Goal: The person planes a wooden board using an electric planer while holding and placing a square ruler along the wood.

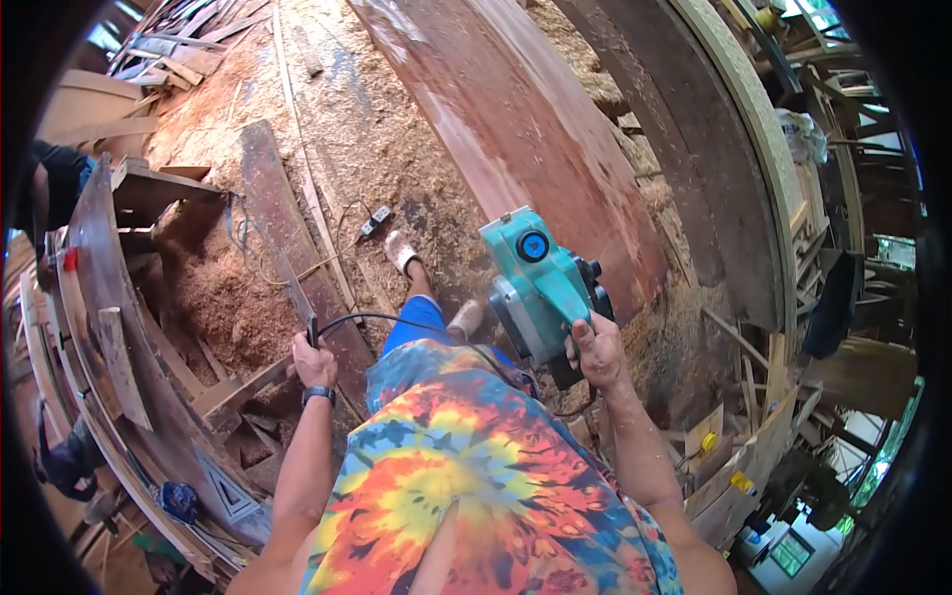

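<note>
I take the governing relation as planer to plank. The teal electric planer (526, 288) is in the right hand (598, 349), whose fingers are closed around its handle; the left hand (315, 362) is curled around a black object (312, 330) at the end of the black cord (372, 315), possibly a plug. The planer lies ahead and to the left of the right fingers, its long axis leaning roughly with that of the reddish-brown plank (516, 109), which runs forward and leftward. I see the planer overlapping the plank's left edge, but cannot confirm contact. The right hand is nearer the plank.
</note>
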`<act>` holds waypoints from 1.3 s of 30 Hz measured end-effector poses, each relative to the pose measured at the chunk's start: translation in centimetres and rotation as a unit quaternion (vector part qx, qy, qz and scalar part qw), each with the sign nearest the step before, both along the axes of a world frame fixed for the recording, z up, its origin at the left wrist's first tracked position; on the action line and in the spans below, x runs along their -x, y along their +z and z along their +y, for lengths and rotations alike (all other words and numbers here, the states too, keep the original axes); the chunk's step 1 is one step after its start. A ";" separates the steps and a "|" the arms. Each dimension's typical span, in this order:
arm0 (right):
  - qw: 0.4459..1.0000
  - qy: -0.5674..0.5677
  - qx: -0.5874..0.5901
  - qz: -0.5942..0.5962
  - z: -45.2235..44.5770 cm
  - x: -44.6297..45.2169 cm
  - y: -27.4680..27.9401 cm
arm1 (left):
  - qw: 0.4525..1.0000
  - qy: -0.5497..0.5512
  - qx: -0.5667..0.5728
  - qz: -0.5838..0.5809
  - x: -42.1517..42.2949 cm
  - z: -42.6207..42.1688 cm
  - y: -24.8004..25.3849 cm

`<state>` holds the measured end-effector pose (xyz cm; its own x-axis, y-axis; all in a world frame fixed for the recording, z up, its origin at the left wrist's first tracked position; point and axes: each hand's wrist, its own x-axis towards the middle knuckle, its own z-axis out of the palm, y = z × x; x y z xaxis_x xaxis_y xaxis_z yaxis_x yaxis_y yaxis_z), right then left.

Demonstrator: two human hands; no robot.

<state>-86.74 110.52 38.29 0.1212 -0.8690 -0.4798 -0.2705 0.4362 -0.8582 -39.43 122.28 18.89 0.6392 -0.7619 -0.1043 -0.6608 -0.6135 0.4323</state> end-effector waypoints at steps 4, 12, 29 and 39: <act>0.999 0.034 0.028 0.029 -5.2 -2.9 -0.3 | 0.999 0.018 -0.019 0.022 0.3 -0.1 -0.2; 0.998 0.033 0.042 0.018 -14.3 -9.4 -0.4 | 0.997 0.028 -0.047 0.048 -0.3 -3.0 -0.3; 0.994 0.051 0.092 0.042 -40.3 -26.1 -1.0 | 0.994 0.078 -0.036 0.074 -11.2 -20.1 -1.9; 0.996 0.031 0.064 0.046 -52.2 -34.6 -0.4 | 0.986 0.142 0.009 0.092 -17.0 -24.6 -1.1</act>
<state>-52.16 58.30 37.94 0.1374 -0.9157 -0.3776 -0.3730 0.3053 -0.8762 -22.44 97.68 17.76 0.7991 -0.5573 -0.2256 -0.3727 -0.7536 0.5414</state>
